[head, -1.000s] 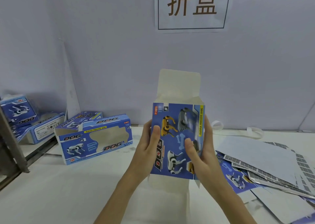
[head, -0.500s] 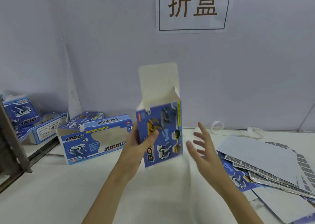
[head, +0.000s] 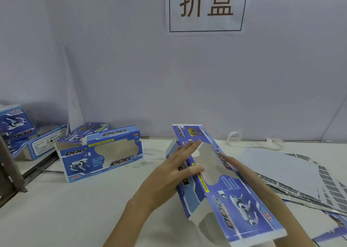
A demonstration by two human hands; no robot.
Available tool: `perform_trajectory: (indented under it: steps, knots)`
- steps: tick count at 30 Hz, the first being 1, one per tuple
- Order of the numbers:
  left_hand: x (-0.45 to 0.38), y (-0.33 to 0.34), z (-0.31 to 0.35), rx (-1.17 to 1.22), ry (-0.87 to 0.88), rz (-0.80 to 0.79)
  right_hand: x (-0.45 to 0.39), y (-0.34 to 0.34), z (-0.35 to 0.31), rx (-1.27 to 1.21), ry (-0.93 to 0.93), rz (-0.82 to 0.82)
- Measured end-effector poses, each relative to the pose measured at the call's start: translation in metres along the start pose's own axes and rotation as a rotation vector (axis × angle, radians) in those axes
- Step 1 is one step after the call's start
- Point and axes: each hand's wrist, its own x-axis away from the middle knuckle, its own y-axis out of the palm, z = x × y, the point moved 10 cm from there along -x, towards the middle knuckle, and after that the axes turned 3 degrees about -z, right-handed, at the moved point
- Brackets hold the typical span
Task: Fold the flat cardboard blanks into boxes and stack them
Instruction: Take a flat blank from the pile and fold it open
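Note:
I hold a blue toy-dog box [head: 231,196] between both hands, low over the white table [head: 75,209]. It lies tilted with its window face up and its long axis running toward me. My left hand [head: 176,173] presses flat against its left side, fingers straight, thumb lying over the top edge. My right hand [head: 242,169] lies along the right side, partly hidden behind the box, with fingers that look straight. A flap at the box's near end hangs open.
A folded window box [head: 101,152] lies at centre left, with another box [head: 86,132] behind it and more boxes [head: 16,122] at far left. Several flat blanks [head: 300,175] are piled at right. White strap loops [head: 234,136] lie by the wall. A metal frame [head: 7,171] stands left.
The box was upright in my left hand with my right hand off it. Now it is tipped down lengthwise, window face up, and both hands are on its sides.

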Motion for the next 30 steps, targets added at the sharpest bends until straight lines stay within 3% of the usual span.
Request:
perform_trajectory:
  steps: [1,3,6,8,10,12,15,18,20,22,30]
  knots:
    - [0.001,0.0,-0.005,-0.019,-0.039,0.021,-0.003,0.003,0.001,0.098,0.052,0.008]
    - [0.008,0.0,-0.03,0.089,-0.251,0.024,-0.005,0.0,0.001,0.042,0.051,0.086]
    - [0.031,-0.006,-0.069,0.547,-0.616,0.192,-0.004,0.005,0.008,0.028,0.017,0.108]
    - [0.039,-0.004,-0.079,0.878,-0.77,0.343,0.0,0.026,0.014,0.137,0.034,0.057]
    - [0.04,0.005,-0.08,1.069,-0.853,0.396,0.004,0.044,0.017,0.182,0.027,-0.003]
    - [0.043,0.005,-0.081,1.056,-0.884,0.463,0.017,0.073,0.02,0.138,0.008,-0.151]
    - [0.046,0.0,-0.083,1.088,-0.863,0.53,0.016,0.079,0.001,0.164,-0.163,-0.107]
    - [0.04,0.002,-0.077,1.16,-0.829,0.476,0.017,0.086,-0.016,0.176,-0.291,-0.12]
    - [0.035,0.004,-0.072,1.196,-0.803,0.468,0.019,0.084,-0.024,0.049,-0.308,-0.036]
    - [0.031,0.007,-0.068,1.248,-0.777,0.473,0.028,0.081,-0.026,-0.026,-0.38,-0.049]
    - [0.03,0.006,-0.061,1.277,-0.751,0.501,0.031,0.081,-0.04,0.025,-0.576,-0.075]
